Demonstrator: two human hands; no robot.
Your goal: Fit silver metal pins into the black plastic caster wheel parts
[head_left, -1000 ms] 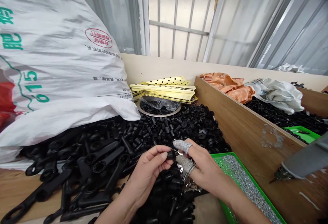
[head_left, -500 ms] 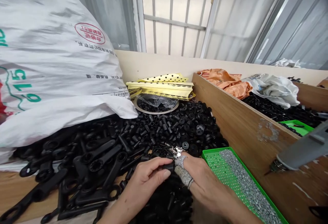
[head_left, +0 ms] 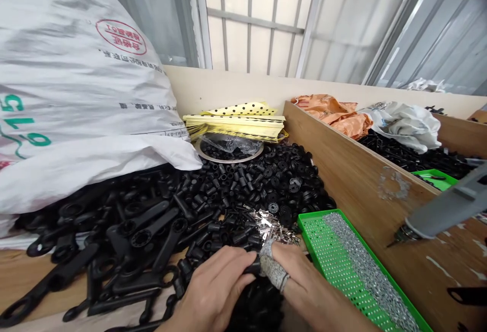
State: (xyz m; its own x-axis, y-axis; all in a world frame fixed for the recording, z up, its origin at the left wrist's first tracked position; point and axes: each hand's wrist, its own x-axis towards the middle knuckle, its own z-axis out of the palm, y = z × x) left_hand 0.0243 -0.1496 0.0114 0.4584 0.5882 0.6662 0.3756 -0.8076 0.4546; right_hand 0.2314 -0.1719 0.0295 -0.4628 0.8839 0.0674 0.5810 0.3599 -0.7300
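- Across the whole view, both hands have drawn back toward the person since half a second ago, uncovering a heap of shiny silver metal clips (head_left: 268, 224); the handling now sits just nearer the person than that heap.
- A bulging white woven sack (head_left: 95, 83) with green and red print leans over the left back, blocking reach there.
- A broad pile of black plastic parts (head_left: 236, 180), ring-ended levers and short tubes, spreads beyond and below the hands.
- A brown wooden divider (head_left: 338, 170) closes off the right; a grey cylindrical power tool (head_left: 437, 213) slants in front of it.
- A green perforated plastic tray (head_left: 323, 251) of tiny silvery metal bits lies just beside the right hand (head_left: 300, 273).
- The left hand (head_left: 215, 284) curls round a short black plastic piece (head_left: 253, 266); the right, with grey finger wraps (head_left: 274, 272), pinches its other end.
- That piece lies between both hands' fingertips, mostly hidden.
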